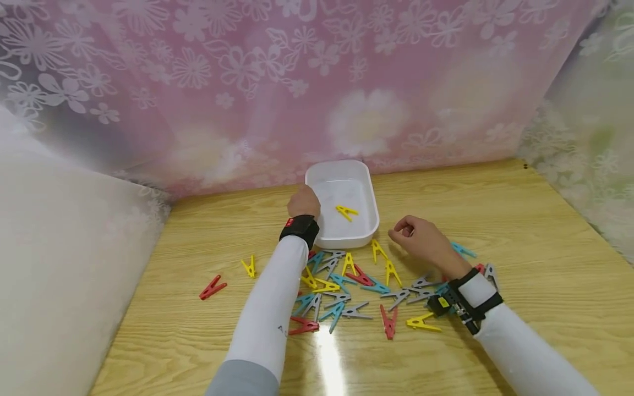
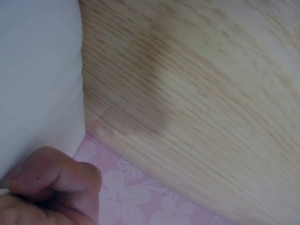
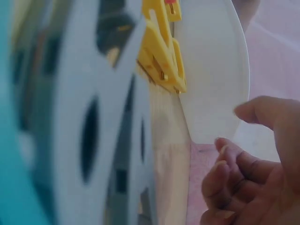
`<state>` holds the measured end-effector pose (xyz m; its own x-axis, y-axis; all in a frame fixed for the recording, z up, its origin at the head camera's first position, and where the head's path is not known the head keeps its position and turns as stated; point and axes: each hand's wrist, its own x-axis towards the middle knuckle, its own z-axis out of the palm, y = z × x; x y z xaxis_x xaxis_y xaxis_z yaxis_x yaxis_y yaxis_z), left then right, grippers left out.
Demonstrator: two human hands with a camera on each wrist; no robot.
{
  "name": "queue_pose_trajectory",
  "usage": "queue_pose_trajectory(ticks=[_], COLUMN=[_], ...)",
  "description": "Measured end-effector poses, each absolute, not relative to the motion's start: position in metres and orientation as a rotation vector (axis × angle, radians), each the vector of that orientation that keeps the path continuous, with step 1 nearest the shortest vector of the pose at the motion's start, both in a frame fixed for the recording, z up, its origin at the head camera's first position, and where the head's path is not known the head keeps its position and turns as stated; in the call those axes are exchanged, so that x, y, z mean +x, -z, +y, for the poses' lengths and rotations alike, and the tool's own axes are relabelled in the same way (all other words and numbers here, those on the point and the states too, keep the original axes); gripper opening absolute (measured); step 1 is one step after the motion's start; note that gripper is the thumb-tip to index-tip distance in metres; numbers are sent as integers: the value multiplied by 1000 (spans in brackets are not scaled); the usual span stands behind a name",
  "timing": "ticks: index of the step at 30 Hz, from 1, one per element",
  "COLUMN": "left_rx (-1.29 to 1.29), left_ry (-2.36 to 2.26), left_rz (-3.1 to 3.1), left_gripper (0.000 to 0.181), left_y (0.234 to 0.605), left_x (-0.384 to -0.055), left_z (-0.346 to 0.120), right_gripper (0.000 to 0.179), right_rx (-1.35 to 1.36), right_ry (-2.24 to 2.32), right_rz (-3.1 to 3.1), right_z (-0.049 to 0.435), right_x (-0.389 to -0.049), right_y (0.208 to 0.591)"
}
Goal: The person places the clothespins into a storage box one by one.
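Note:
A white plastic tray (image 1: 342, 242) stands at the back of the wooden table with one yellow clothespin (image 1: 346, 212) inside. My left hand (image 1: 304, 201) is at its left side, and in the left wrist view the thumb and fingers (image 2: 51, 176) pinch the tray's white rim. To the right of the tray, my right hand (image 1: 421, 237) is held over the table with loosely bent fingers and nothing in them. The right wrist view shows its thumb apart from the fingers (image 3: 248, 164). Yellow clothespins (image 1: 391, 273) lie between that hand and the tray's near corner.
Many red, yellow, blue and grey clothespins (image 1: 338, 297) lie scattered in front of the tray, some under the right wrist. A red clothespin (image 1: 213, 287) and a yellow clothespin (image 1: 249, 267) lie left of the left arm. A pink flowered cloth (image 1: 277, 110) hangs behind the table.

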<state>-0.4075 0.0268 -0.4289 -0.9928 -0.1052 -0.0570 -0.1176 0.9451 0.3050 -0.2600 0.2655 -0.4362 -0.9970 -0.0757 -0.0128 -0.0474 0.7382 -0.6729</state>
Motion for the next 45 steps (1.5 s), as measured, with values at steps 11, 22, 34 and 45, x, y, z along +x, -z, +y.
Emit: queue_pose_trajectory(ticks=[11,22,34,45], left_rx=[-185,-188,-189,-185], left_ry=[-465,-491,-492,-473], left_rz=[3072,3092,3098,3100], left_gripper=[31,33,34,32], left_y=[428,436,435,430], left_x=[-406,-408,-407,-404], left_z=[26,28,27,28], right_gripper=[45,45,41,39], right_rx=[-72,-44,-32,15], right_ry=[768,620,695,730], right_rz=[2824,2819,2907,2985], right_z=[243,234,251,267], right_x=[-250,-250,-253,-271], right_y=[438,435,428,397])
